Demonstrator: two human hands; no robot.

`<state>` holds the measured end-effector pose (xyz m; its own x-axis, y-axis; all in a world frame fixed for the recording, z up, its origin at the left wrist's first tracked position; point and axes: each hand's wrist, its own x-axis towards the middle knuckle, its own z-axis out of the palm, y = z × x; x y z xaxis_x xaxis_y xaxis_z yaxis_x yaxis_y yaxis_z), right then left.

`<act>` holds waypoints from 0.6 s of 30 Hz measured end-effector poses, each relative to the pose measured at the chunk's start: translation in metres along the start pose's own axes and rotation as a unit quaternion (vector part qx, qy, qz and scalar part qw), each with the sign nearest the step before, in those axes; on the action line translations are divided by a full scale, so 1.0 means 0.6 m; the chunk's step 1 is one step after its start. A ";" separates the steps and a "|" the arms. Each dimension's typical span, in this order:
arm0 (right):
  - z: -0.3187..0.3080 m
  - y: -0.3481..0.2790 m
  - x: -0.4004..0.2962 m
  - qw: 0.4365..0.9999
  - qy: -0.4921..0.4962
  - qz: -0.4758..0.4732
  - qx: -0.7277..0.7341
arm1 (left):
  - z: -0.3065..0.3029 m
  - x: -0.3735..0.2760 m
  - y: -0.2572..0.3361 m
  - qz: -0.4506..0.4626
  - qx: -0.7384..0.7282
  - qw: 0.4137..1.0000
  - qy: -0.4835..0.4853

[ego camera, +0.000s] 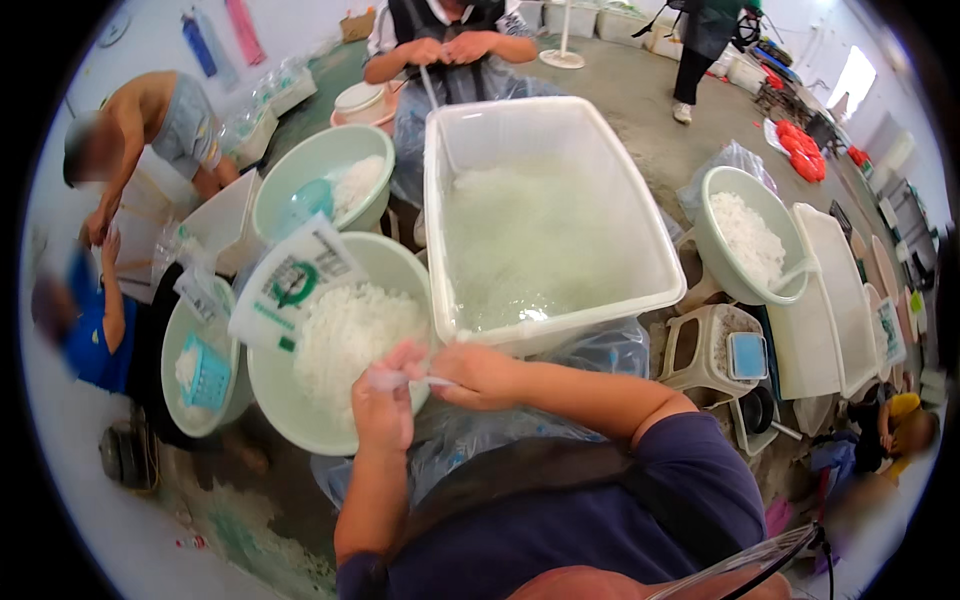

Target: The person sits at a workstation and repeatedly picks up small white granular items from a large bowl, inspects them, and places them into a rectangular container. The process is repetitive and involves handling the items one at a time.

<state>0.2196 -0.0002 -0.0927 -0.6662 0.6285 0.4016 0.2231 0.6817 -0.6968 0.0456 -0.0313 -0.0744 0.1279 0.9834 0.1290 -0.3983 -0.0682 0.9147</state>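
Both my hands meet over the right rim of a pale green basin (266,405) at the near edge of a white plastic tub (555,322). Between my left hand (384,397) and my right hand (480,375) is a thin, whitish translucent strip, pinched by the fingers of both. What it is cannot be made out. White shredded or granular material (352,330) fills much of the basin. A printed white plastic bag (292,281) lies over the basin's far left side. Cloudy, pale greenish liquid (532,232) stands in the tub.
Across the tub sits a co-worker (457,52); others are at the left and far right. More basins with white material stand at the upper left (322,157), left (199,375) and right (750,247). A plastic stool (697,345) stands right of the tub, with a blue-topped box (748,356) on it.
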 end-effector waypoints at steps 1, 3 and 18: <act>-0.013 -0.003 0.002 1.000 -0.013 -0.009 0.002 | -0.016 0.002 0.005 0.012 -0.043 0.999 -0.020; -0.036 -0.015 0.001 0.999 -0.036 -0.023 0.011 | -0.025 0.007 0.005 0.149 0.346 0.922 -0.088; -0.013 0.012 -0.025 0.999 -0.031 -0.014 0.024 | 0.008 -0.021 0.017 0.043 0.116 0.992 0.028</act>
<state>0.2366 -0.0016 -0.0992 -0.7153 0.5835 0.3846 0.1706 0.6794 -0.7136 0.0442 -0.0451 -0.0651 0.0484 0.9797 0.1945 -0.1854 -0.1826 0.9656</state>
